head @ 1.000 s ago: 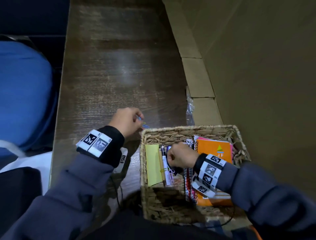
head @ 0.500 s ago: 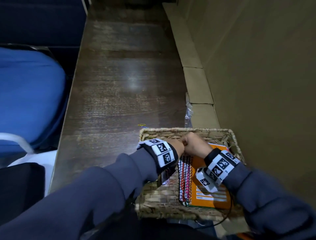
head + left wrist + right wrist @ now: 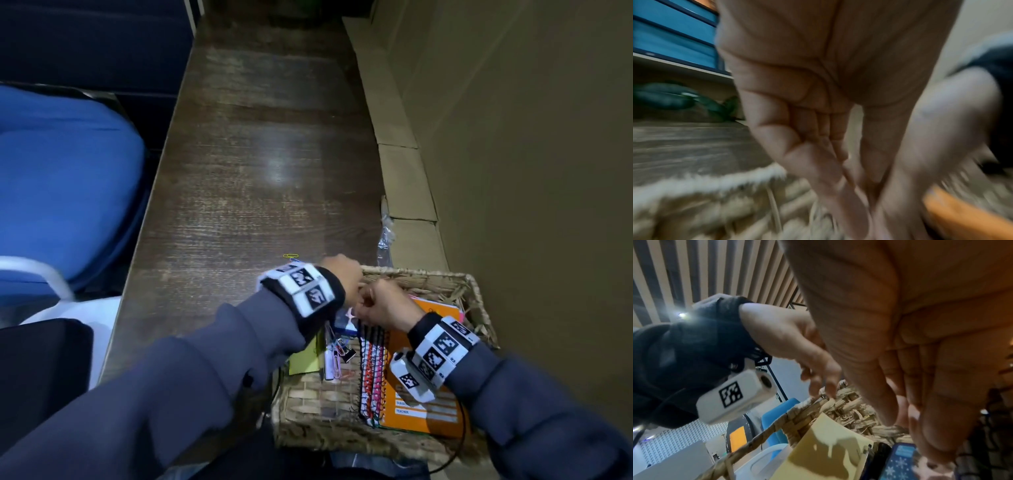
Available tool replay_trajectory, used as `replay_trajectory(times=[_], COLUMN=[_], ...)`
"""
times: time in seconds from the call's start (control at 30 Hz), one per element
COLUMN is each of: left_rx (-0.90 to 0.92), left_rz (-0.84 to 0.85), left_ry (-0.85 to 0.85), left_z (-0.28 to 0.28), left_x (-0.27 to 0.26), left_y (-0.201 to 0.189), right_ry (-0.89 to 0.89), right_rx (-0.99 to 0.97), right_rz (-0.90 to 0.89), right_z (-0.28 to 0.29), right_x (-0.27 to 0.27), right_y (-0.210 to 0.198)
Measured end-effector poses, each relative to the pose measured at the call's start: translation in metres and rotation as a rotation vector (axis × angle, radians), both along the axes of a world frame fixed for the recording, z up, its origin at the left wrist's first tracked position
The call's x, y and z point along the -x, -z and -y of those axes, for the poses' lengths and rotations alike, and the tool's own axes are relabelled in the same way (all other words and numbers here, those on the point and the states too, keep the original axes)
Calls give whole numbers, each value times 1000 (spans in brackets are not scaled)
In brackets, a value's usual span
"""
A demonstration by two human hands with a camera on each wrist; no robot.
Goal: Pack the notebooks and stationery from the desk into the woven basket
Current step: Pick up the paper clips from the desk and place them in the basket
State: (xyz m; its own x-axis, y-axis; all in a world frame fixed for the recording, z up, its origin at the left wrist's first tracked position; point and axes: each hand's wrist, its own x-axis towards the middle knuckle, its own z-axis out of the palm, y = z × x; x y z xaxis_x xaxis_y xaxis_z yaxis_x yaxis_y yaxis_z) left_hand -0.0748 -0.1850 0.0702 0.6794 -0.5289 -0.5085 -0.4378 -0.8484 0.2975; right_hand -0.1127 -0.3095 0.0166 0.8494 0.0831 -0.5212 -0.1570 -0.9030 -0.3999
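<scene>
Yellow paper clip [image 3: 291, 256] alone on the table [image 3: 239, 171], long way pointing sideways, just behind the left hand [image 3: 342, 274]. Left hand nearer, fingers loose; right hand [image 3: 383, 305] curled over the basket [image 3: 479, 301]; cannot tell if pinching anything.

The tan woven basket [image 3: 474, 291] just beyond the fingers is rough, matt straw. Under the fingers, orange notebooks [image 3: 430, 407] have smooth card covers and coloured wire spirals. The dark brown desk [image 3: 260, 178] is grained wood with a dull sheen.
</scene>
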Motion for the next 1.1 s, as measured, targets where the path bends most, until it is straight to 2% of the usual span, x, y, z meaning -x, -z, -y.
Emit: replay_trajectory(times=[0.1,0.17,0.27,0.4,0.53,0.63,0.77,0.9,1.1], left_rx=[247,338,384,307,250,261,307,339,366], left_rz=[52,82,123,82,-5,2,22,25,45], left_ry=[-206,-350,-538,-676,-685,-647,-589,-615,-645], left_z=[-41,-75,-122,-154,-156,-149,-143,-152,-171], left_x=[-26,-43,-60,-66,-61,-61,-70,-83,-91], left_y=[-21,-24,-8,38,84,103,114,118,121], right_ry=[-46,-70,-68,-83,-230,-392,-659,-846,-897], right_rx=[-37,-52,-122,-149,-51,26,184,300,371], right_rz=[-15,-9,16,153,246,265,80,-85,-127], right_z=[-2,-4,-7,-18,-42,-69,-104,-124,-131], right_x=[-4,-12,-30,-72,-129,-169,-197,-200,-199], right_y=[-5,-16,-40,-70,-83,-69,-21,19,44])
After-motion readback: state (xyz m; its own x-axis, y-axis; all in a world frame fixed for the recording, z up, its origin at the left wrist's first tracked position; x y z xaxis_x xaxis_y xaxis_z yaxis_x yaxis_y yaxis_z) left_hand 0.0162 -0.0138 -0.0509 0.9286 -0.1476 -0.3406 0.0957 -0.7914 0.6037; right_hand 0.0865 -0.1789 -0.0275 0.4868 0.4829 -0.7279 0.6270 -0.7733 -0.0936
